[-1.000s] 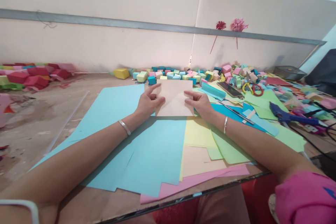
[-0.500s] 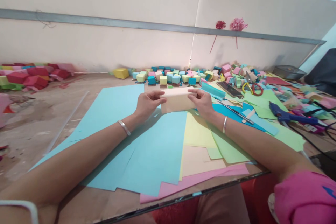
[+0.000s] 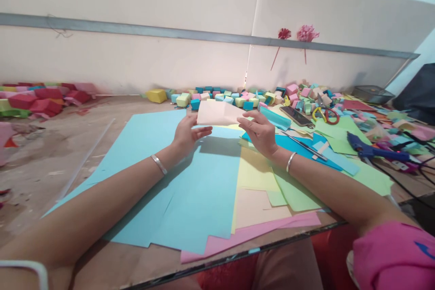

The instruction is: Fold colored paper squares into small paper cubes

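A pale cream folded piece of paper (image 3: 220, 113) is held up above the light blue sheets (image 3: 200, 181), casting a shadow on them. My right hand (image 3: 260, 133) pinches its right end between thumb and fingers. At the paper's left end is my left hand (image 3: 186, 136), with fingers stretched out and apart below the paper's lower edge. Its upper part meets the paper's left edge, though whether it bears any weight I cannot tell. Yellow paper (image 3: 258, 167) and green paper (image 3: 295, 186) lie beneath my right wrist.
Small coloured paper boxes (image 3: 210, 102) line the wall, with red and pink ones (image 3: 44, 102) at far left. On the right lie a pen (image 3: 306, 146), a phone (image 3: 296, 116), scissors (image 3: 326, 115) and a blue glue gun (image 3: 377, 149) with a cable. The table edge (image 3: 238, 253) runs along the front.
The cream paper has tilted and risen a little, its broad face now turned up. My left fingers have opened from their pinch on its left end; my right hand keeps its hold.
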### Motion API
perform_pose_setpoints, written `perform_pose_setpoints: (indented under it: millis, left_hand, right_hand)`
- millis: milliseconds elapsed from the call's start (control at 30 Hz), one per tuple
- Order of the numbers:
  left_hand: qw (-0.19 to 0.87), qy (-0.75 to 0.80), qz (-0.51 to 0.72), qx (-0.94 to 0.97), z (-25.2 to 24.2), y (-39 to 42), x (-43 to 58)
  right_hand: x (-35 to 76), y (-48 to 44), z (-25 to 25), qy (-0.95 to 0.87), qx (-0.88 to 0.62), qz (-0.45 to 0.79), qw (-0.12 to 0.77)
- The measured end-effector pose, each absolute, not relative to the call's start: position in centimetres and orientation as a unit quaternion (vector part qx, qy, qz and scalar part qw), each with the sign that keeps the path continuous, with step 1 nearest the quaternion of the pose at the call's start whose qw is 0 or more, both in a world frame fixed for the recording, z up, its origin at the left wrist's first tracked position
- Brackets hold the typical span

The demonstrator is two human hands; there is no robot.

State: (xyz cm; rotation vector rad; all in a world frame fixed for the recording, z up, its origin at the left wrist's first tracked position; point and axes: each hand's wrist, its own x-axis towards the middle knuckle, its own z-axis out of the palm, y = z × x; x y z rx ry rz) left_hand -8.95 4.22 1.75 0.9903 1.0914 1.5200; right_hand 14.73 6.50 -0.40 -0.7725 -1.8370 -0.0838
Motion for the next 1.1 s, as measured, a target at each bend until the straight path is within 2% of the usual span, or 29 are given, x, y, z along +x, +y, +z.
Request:
perform_pose_setpoints:
  millis: [67, 133, 233, 333, 467, 600, 800, 1100]
  left_hand:
    - [0.59, 0.423, 0.596, 0.343, 1.9, 4.4, -9.1]
    - [0.618, 0.402, 0.587, 0.334, 2.0, 4.5, -9.3]
    - [0.575, 0.407, 0.598, 0.382, 1.6, 4.6, -9.6]
    - [0.519, 0.445, 0.615, 0.392, 1.2, 4.6, -9.8]
    - [0.467, 0.448, 0.625, 0.436, 1.0, 4.5, -9.9]
    - [0.45, 0.442, 0.598, 0.494, 1.1, 4.0, -9.5]
    - [0.374, 0.436, 0.562, 0.595, 1.4, 3.2, -9.0]
    - [0.31, 0.506, 0.562, 0.576, 1.3, 3.5, -9.0]
  right_hand:
    - [14.7, 6.7, -0.7, -0.78, -0.323, -0.043, 0.534]
    - [14.7, 7.1, -1.0, -0.786, -0.326, -0.051, 0.523]
    - [14.7, 7.2, -0.9, -0.798, -0.344, -0.035, 0.494]
    - [14.6, 6.8, -0.6, -0.818, -0.334, 0.039, 0.467]
    - [14.2, 6.3, -0.4, -0.763, -0.307, 0.198, 0.534]
    - [13.9, 6.4, -0.3, -0.647, -0.375, 0.33, 0.577]
    - [13.9, 7.1, -0.8, -0.603, -0.41, 0.377, 0.571]
    - [14.1, 7.2, -1.1, -0.642, -0.391, 0.338, 0.566]
